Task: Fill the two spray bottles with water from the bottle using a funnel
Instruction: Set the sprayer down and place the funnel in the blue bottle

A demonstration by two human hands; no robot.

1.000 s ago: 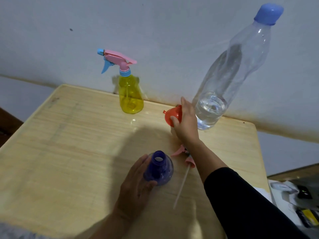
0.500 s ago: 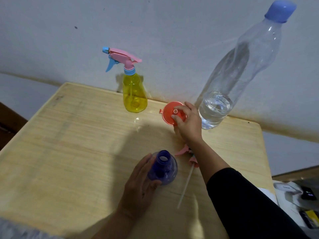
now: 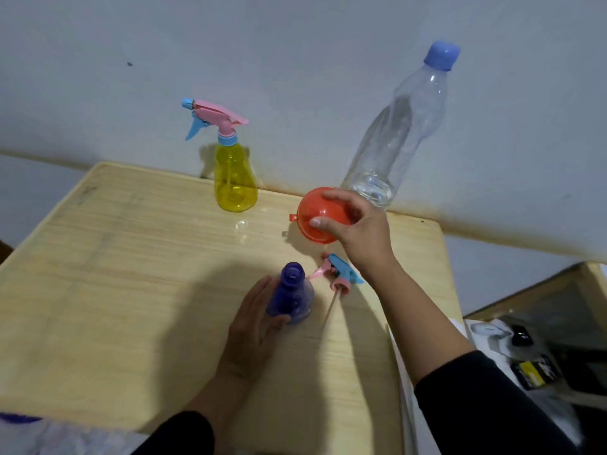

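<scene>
- Funnel (image 3: pixel 323 215), orange, is held in the air over the far part of the table (image 3: pixel 115 274), well above the wood, in front of the base of the water bottle (image 3: pixel 399 133).
- Right hand (image 3: pixel 359 229) grips the funnel: thumb on its near rim, fingers curled over the top edge. A black sleeve (image 3: pixel 486 405) covers that forearm.
- Blue bottle (image 3: pixel 290 295) stands upright on the table near the front middle, its neck open with no cap on it.
- Left hand (image 3: pixel 253 326) holds the blue bottle from the left, palm against its side and thumb wrapped under its near side; the fingers look fairly straight.
- Sprayer head (image 3: pixel 340 274), pink and blue with a thin dip tube, lies on the table just right of the blue bottle, below the right wrist.
- Yellow bottle (image 3: pixel 234 175) stands at the far edge by the wall (image 3: pixel 295 60), its pink and blue trigger top screwed on, well apart from both hands.
- Water bottle, clear with a blue cap, stands at the far right by the wall; a little water shows in its bottom.
- Boxes (image 3: pixel 512 349) and dark small items lie on a lower surface to the right of the table; they are too blurred to tell apart.
</scene>
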